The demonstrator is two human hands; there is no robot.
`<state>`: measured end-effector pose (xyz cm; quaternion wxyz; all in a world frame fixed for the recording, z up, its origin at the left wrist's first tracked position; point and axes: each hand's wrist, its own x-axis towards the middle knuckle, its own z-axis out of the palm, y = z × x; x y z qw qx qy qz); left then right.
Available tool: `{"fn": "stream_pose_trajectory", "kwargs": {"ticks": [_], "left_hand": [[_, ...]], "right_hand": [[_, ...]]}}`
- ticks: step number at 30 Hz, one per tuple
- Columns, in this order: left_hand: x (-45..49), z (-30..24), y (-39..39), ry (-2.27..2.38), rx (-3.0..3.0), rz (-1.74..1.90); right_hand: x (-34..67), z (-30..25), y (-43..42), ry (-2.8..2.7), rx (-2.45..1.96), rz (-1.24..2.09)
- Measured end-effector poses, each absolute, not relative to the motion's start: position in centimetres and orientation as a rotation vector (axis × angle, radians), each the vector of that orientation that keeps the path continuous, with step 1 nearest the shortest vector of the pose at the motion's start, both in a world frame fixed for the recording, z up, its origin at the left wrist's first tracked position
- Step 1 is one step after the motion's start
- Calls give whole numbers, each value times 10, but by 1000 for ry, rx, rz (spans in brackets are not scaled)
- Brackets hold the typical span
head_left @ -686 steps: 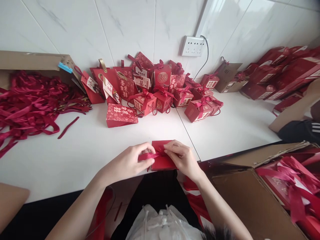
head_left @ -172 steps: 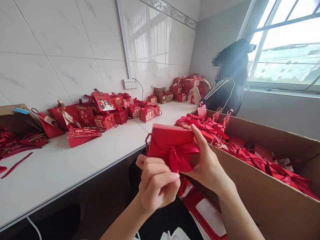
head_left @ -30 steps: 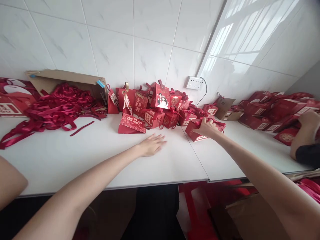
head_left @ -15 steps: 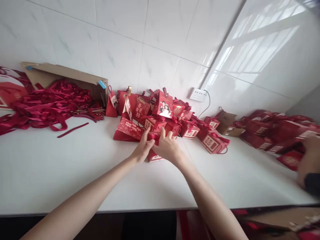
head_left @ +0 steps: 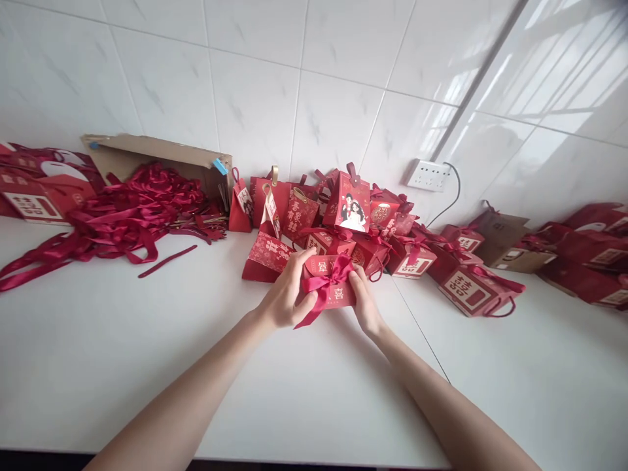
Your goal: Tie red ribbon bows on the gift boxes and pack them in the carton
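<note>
Between my two hands is a red gift box (head_left: 338,294) with a dark pink ribbon bow (head_left: 330,282) tied across its top. My left hand (head_left: 287,291) grips its left side, the thumb lying near a ribbon tail that hangs down at the front. On the opposite side, the fingers of my right hand (head_left: 366,297) close round the box edge. White printed characters show on the lid. Just behind stand more red boxes, one with a printed couple (head_left: 354,206) on its face. A patterned red box (head_left: 267,258) lies tilted to the left.
A heap of dark pink ribbons (head_left: 132,209) spills from a cardboard box (head_left: 161,149) at the left. Red boxes (head_left: 473,291) lie right of centre, with more (head_left: 589,255) at the far right. A power strip (head_left: 429,175) is on the tiled wall.
Both hands, earlier together at the ribbon, have moved apart to the box's sides. The box's lid and bow now face me. The view has shifted, and the other person's arm has left it.
</note>
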<state>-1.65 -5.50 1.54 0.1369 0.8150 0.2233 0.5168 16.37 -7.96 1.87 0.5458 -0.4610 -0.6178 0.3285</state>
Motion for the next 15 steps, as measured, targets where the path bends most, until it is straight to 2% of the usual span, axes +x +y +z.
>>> {"fn": "stream_pose_trajectory", "kwargs": {"ticks": [9, 13, 15], "left_hand": [[-20, 25, -58, 700, 2316, 1405], [-18, 27, -59, 888, 2245, 1381], [-16, 28, -57, 1035, 2147, 1376]], "right_hand": [[192, 46, -84, -1601, -1289, 466], [214, 49, -63, -1440, -1458, 12], [225, 49, -47, -1455, -1597, -52]]}}
